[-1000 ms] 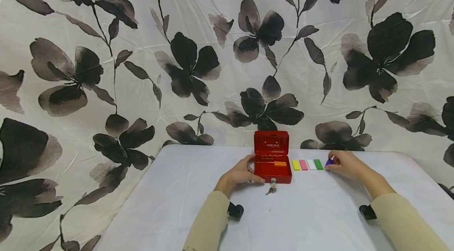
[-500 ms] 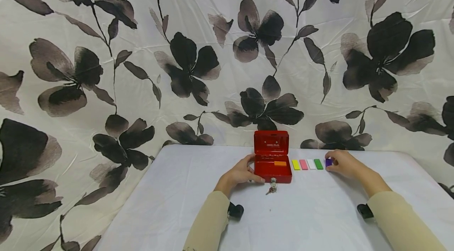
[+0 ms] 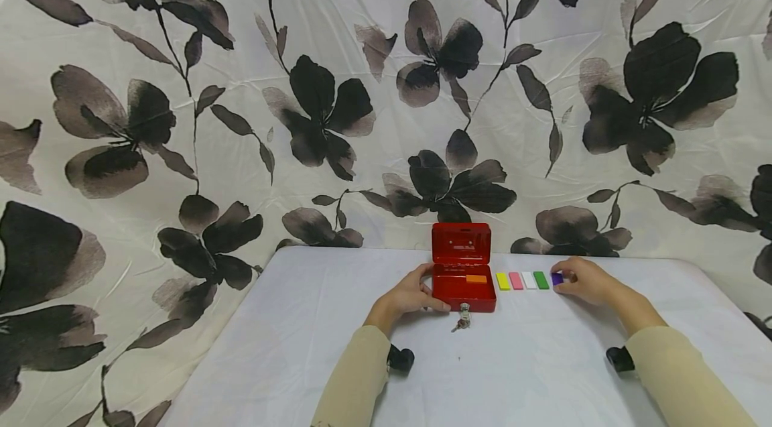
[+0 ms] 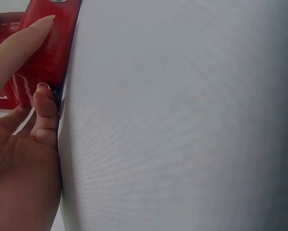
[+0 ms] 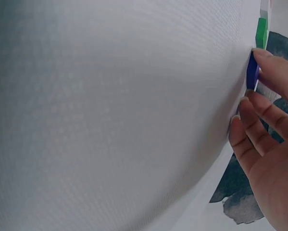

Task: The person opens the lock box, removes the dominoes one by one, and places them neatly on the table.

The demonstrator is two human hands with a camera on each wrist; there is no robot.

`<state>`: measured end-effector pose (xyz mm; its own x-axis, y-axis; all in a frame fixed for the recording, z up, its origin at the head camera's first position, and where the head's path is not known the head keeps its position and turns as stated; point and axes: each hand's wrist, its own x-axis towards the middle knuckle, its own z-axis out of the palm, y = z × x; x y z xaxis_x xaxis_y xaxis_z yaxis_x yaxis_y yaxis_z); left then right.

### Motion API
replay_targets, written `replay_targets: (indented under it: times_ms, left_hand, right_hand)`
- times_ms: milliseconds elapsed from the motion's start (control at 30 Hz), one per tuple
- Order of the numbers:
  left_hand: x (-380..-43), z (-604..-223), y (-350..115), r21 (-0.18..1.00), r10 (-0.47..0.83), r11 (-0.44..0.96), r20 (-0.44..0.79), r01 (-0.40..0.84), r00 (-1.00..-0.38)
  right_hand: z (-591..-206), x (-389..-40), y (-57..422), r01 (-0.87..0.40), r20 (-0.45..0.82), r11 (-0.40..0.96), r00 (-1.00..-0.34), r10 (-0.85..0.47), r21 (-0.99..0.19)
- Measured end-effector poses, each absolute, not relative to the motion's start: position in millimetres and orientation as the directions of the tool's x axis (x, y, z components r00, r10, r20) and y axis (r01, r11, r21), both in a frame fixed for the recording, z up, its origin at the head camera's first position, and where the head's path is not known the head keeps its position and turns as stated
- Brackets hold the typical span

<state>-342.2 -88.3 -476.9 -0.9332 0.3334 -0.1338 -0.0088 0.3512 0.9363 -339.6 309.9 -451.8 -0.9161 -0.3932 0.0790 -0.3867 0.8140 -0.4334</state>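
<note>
An open red cash box [image 3: 464, 305] stands on the white-covered table, its lid raised and an orange block [image 3: 476, 279] inside. My left hand [image 3: 409, 291] grips its left front corner, the thumb along the front face and fingers at the side, as the left wrist view also shows. With thumb and fingertips, my right hand [image 3: 585, 279] pinches a purple block [image 5: 252, 72] at the right end of a row. To its left lie a green block [image 3: 541, 280], a white block [image 3: 529, 280], a pink block [image 3: 515, 281] and a yellow block [image 3: 503, 281].
Keys [image 3: 462, 321] hang from the lock at the front of the box. Behind the table [image 3: 458, 387] hangs a white cloth [image 3: 338, 25] with dark flowers. Both wrists carry black cameras under beige sleeves.
The right hand has shifted slightly left with the purple block, which has turned straighter and come nearer the green one. My left hand and the box have stayed in place.
</note>
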Motion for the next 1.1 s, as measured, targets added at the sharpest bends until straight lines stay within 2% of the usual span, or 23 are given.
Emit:
replay_targets:
  times_ms: [1100]
  left_hand:
    - [-339.7, -475.5, -88.1, 0.934, 0.324, 0.358, -0.133, -0.009, -0.937]
  right_hand:
    - [-452.5, -336.8, 308.4, -0.384, 0.085, 0.803, -0.917, -0.391, -0.455]
